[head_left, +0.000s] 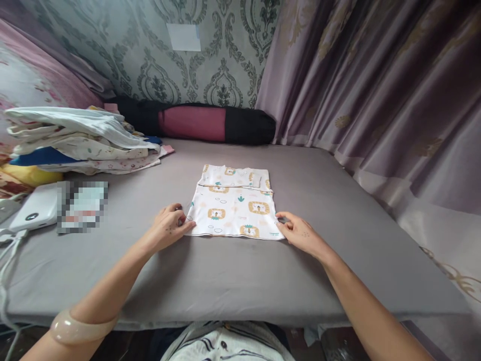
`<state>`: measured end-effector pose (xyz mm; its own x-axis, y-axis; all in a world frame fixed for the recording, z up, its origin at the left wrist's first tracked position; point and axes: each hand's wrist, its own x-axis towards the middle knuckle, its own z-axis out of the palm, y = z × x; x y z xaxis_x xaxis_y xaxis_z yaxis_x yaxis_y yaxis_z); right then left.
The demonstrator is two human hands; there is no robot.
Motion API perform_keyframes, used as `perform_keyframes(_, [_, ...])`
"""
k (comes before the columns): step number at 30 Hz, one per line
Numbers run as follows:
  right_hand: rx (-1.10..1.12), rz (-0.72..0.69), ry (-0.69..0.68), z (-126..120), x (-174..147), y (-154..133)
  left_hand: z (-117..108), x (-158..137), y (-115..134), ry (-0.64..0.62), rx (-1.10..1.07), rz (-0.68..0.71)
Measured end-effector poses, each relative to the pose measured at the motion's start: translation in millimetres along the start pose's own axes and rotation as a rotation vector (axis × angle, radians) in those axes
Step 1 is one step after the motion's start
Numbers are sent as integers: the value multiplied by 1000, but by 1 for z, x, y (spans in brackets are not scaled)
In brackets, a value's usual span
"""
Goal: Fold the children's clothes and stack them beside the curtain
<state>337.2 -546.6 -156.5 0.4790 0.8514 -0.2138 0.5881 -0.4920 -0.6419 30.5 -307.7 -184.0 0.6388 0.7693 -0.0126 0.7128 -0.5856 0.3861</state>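
Observation:
A white piece of children's clothing [233, 208] printed with yellow lion faces and green leaves lies folded on the grey bed sheet in front of me. Its far part is turned over into a narrower flap. My left hand [171, 228] pinches the near left corner between thumb and fingers. At the near right corner, my right hand [300, 231] grips the edge the same way. The near edge between both hands runs fairly straight. Which kind of garment it is, I cannot tell from the folded shape.
A heap of clothes [82, 140] lies at the left. Nearer stand a white power bank [39, 208] with cables and a blurred-out flat item [83, 206]. A black and dark-red long bag [195, 123] lies along the wall. Purple curtains [356, 85] hang on the right.

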Motion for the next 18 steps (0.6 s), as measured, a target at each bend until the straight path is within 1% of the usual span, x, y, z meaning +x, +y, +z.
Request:
perform_keyframes(3, [29, -31, -75, -2, -8, -2, -6, -7, 4, 2, -29, -10])
perform_keyframes(6, [24, -70, -115, -4, -12, -1, -12, -13, 9, -62, -105, -43])
perform_keyframes(8, [6, -73, -148, -6, -15, 0, -14, -15, 11, -75, -190, -72])
perform_keyframes(11, [-34, -92, -169, -8, -18, 0, -17, -15, 14, -49, -292, -31])
perform_keyframes(13, [-74, -141, -111, -9, -20, -2, -21, -13, 15, -80, -332, 4])
perform_keyframes(16, [-136, -219, 58, -8, -20, -8, -31, -12, 18, -172, -436, -14])
perform_keyframes(18, [-153, -253, 147, -8, -20, -11, -40, -14, 20, -194, -496, -21])
